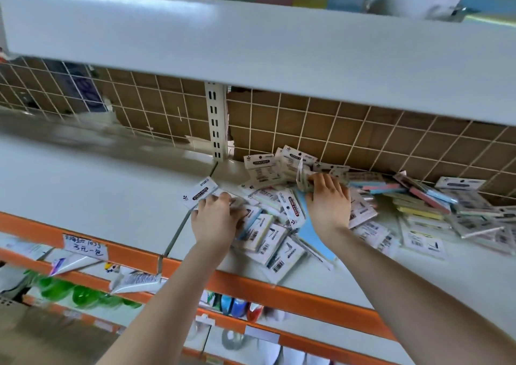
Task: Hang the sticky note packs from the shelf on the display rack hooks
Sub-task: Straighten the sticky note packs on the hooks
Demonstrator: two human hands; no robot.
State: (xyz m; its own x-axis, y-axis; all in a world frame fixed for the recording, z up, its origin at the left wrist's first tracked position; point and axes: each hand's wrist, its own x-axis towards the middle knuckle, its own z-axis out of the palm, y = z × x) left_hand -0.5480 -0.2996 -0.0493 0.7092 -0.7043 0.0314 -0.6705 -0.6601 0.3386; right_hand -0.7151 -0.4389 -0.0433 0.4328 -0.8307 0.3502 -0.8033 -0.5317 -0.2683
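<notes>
Packs (275, 233) lie heaped loose on the shelf (97, 185), near the mesh back (363, 130). Left hand (215, 219) pinches one pack (200, 196) by its card header, likely keeping the hang hole free; right hand (329, 199) has its grip curled round a small bunch (303, 180), seemingly gathering several per trip.

Single view only, from a head-worn wide-angle camera looking forward and down onto a white shelf (92, 185) at close range, within arm's reach. It faces the wire grid back panel (335, 130), with an upper shelf (251, 46) crossing the top of the frame. Both forearms enter from the bottom edge; straight lines bow toward the edges.
</notes>
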